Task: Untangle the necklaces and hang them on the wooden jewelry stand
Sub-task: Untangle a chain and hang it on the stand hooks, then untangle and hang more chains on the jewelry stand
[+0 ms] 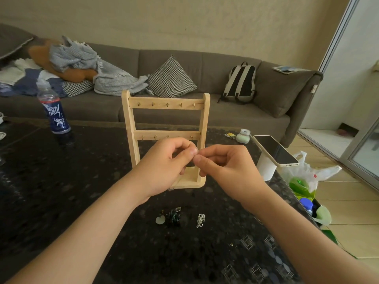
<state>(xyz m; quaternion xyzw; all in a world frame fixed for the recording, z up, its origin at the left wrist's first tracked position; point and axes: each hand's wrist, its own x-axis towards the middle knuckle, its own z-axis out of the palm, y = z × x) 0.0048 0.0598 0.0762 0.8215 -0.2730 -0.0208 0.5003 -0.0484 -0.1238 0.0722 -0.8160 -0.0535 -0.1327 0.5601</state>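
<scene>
Pale wooden stand (166, 105), dark speckled table (61, 191)

One wooden stand (167, 103), two hands (left hand (162, 167), right hand (227, 169)), one thin chain (178, 181), one dark tangle (172, 217), one silver chain (200, 220)

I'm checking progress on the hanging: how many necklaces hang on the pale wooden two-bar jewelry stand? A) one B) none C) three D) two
B: the visible hooks on the pale wooden jewelry stand are bare; the silver chain and dark tangled clump lie on the black speckled table.
</scene>
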